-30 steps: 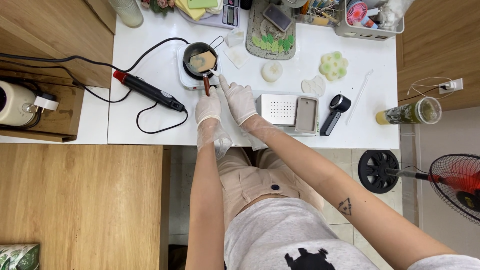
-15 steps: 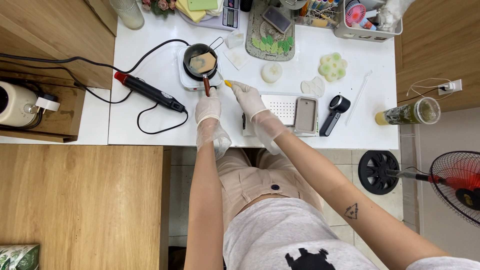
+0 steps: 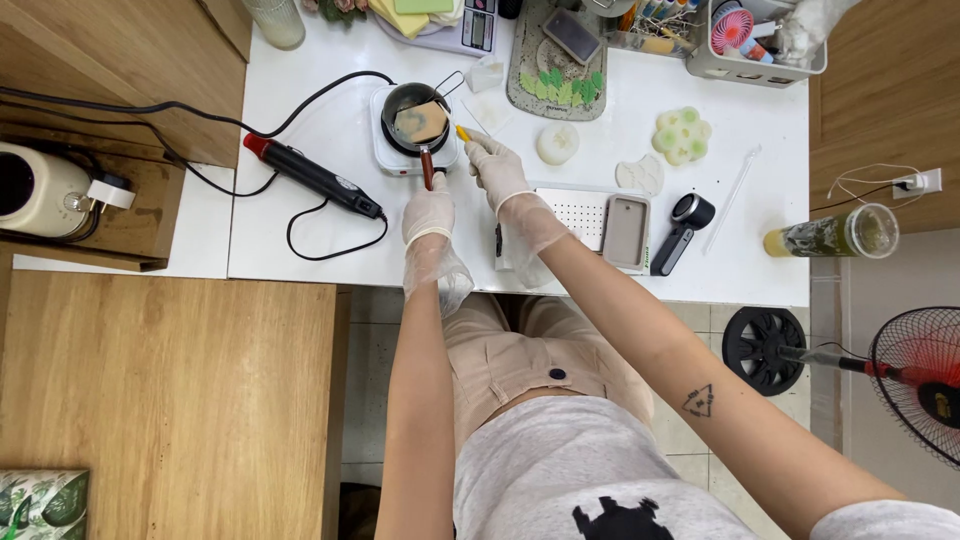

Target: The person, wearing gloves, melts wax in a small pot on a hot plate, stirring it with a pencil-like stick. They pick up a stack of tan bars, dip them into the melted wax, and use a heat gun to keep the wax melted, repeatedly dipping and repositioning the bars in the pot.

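Left hand (image 3: 428, 208), thin glove, closed around red pan handle (image 3: 428, 170). Right hand (image 3: 497, 168) pinching slim yellow stick (image 3: 467, 133) beside round dark pan (image 3: 415, 106).

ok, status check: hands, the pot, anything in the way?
Left hand gripping pot handle. Right hand holding yellow-tipped tool beside small pot on white hotplate. Heat gun lies left, apart.

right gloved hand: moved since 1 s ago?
Yes. The right gloved hand went up and away from the white perforated tray, toward the small black pot, holding a yellow-tipped tool.
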